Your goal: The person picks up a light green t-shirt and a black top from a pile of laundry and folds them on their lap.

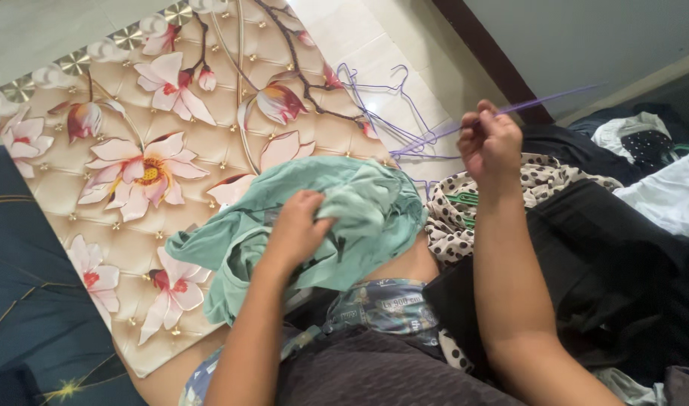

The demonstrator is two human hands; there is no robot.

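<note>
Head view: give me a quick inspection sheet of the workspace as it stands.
Surface: floral padded mat on pale tiled floor.
Job's things: mint green garment; purple wire hanger.
Clutter: spare purple hangers; polka-dot cloth; black clothes; white cloth.
Grips: left hand clutches the garment; right hand shut on the hanger.
Cables: nothing seen.
Surroundings: dark wall trim; dark blue mat.
</note>
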